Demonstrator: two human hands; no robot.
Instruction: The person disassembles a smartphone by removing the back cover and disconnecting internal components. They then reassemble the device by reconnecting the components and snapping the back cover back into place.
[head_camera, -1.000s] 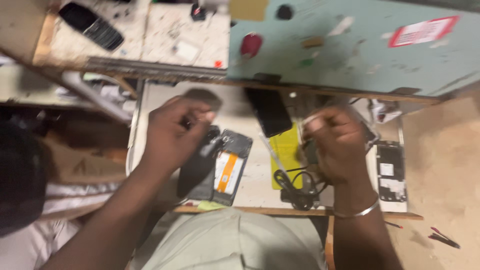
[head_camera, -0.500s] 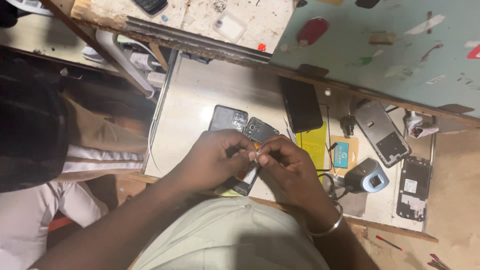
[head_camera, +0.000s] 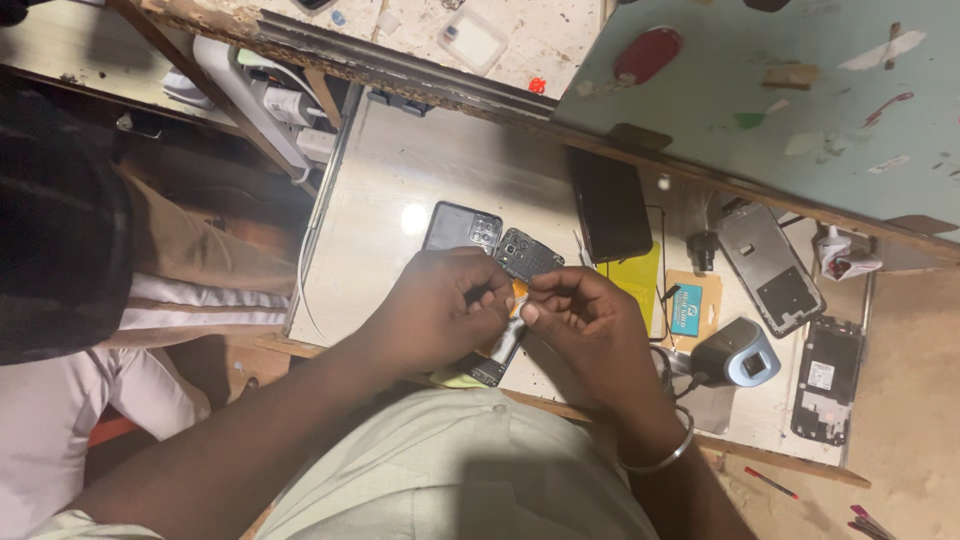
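- Head view, against half a second ago: hands barely shifted, camera tipped slightly.
- Left hand (head_camera: 440, 305) and right hand (head_camera: 585, 320) pressed close, both pinching something small over the opened phone (head_camera: 510, 320) near the worktop's front edge (head_camera: 560, 405).
- Risk, judged: a slip could drop the tiny part or scratch the exposed board.
- No containers with visible contents; detached back cover (head_camera: 462, 228) just behind, dark phone (head_camera: 611, 205) toward the rear edge.

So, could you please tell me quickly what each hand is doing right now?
Left hand: closed, fingertips pinched on the opened phone.
Right hand: closed, pinching the same opened phone from the other side.
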